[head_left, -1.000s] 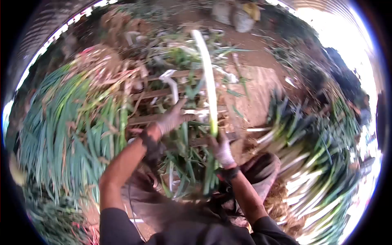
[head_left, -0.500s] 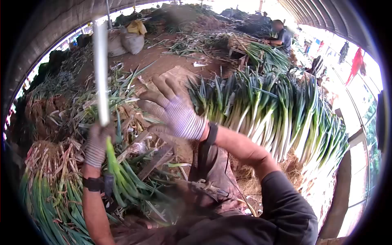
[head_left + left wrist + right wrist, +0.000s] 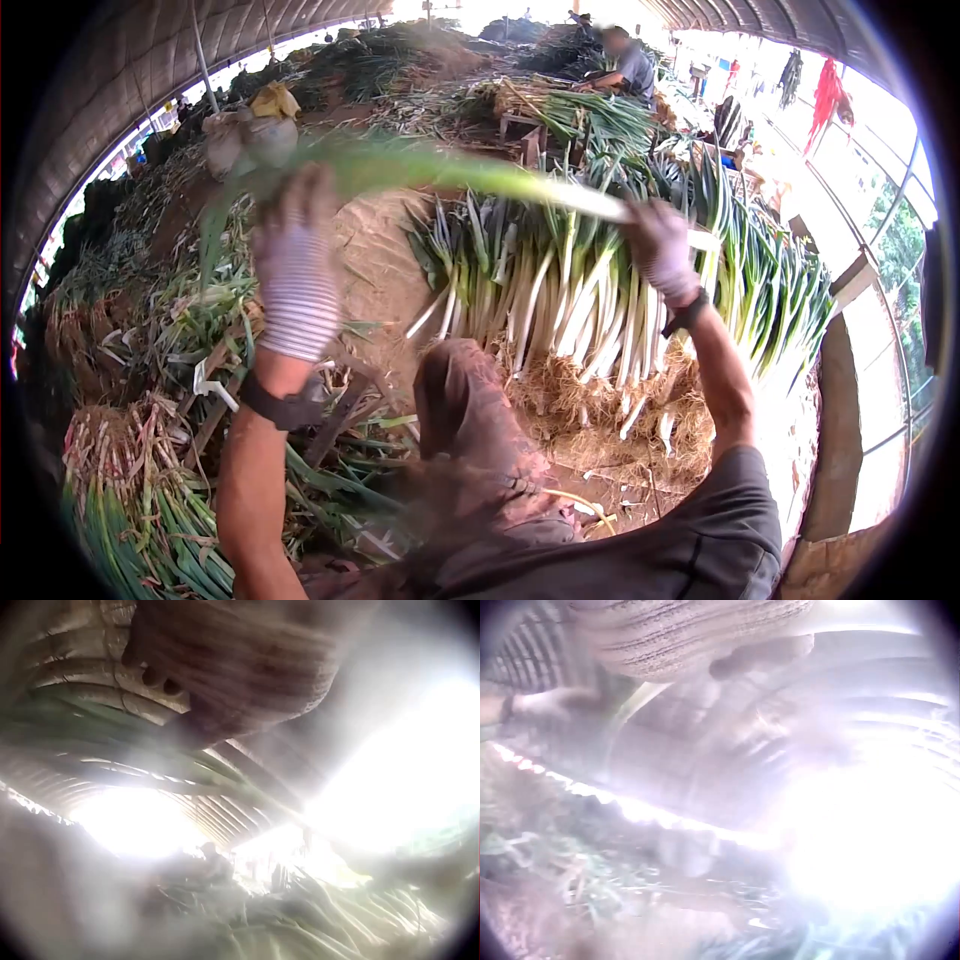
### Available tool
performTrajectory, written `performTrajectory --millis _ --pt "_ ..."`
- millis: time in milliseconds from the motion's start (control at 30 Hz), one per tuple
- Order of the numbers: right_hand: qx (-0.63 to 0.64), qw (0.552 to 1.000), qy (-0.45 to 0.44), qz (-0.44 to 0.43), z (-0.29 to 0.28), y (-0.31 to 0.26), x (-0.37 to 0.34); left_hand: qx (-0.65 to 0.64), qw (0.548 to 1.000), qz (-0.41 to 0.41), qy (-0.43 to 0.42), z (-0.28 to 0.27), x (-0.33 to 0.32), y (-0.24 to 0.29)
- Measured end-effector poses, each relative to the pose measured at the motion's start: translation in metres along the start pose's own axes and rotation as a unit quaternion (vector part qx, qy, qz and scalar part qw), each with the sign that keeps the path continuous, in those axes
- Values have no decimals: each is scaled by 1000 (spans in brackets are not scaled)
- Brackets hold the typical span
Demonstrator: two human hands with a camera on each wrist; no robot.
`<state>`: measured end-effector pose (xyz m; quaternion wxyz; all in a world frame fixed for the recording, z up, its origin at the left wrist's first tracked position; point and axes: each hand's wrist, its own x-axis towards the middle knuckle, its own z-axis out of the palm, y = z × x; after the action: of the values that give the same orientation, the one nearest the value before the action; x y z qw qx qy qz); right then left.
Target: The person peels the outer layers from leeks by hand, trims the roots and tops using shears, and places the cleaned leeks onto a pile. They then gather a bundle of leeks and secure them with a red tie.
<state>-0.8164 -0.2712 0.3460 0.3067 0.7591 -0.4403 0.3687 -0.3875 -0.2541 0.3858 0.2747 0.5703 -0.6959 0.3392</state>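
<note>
A long green onion (image 3: 500, 180), blurred by motion, stretches between both gloved hands in the head view, its white shaft to the right and its leaves drooping to the left. My right hand (image 3: 660, 245) grips the white end, with a short stub showing past the fingers. My left hand (image 3: 295, 265) is at the leafy part, which crosses its fingers. In the left wrist view, the curled fingertips (image 3: 151, 677) lie close above the leaves. Below my right hand lies a row of green onions (image 3: 570, 300), roots toward me.
At lower left lies another heap of green onions (image 3: 140, 480), beside wooden slats (image 3: 335, 420) strewn with leaf scraps. A brown sheet (image 3: 370, 260) covers ground in the middle. A person (image 3: 630, 70) works farther back, and pale sacks (image 3: 250, 140) stand at upper left.
The green onion has gone from upright in the left hand to lying crosswise. The right hand, spread wide half a second ago, has moved right and now grips its white end.
</note>
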Motion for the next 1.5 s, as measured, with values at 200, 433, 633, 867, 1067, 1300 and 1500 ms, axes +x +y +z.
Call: performTrajectory --millis 200,433,633,867,1067,1300,1500 --pt "-211 857 -20 470 -94 182 -181 -294 942 -89 -132 24 -46 -34" --pt "-295 648 -35 701 -119 186 -349 -385 871 -180 -245 13 -100 -45" --pt "-322 623 3 713 -78 143 -358 -396 902 114 -128 -74 -26 28" --pt "-286 791 -5 541 -36 104 -318 -342 880 318 -84 -124 -25 94" --pt "-49 900 65 428 39 38 -283 -347 874 315 -131 -139 -74 85" --pt "267 892 21 363 146 -100 -190 -333 889 262 -174 -164 -112 44" --pt "476 851 -80 205 179 -282 -63 -319 906 192 -201 -199 -137 10"
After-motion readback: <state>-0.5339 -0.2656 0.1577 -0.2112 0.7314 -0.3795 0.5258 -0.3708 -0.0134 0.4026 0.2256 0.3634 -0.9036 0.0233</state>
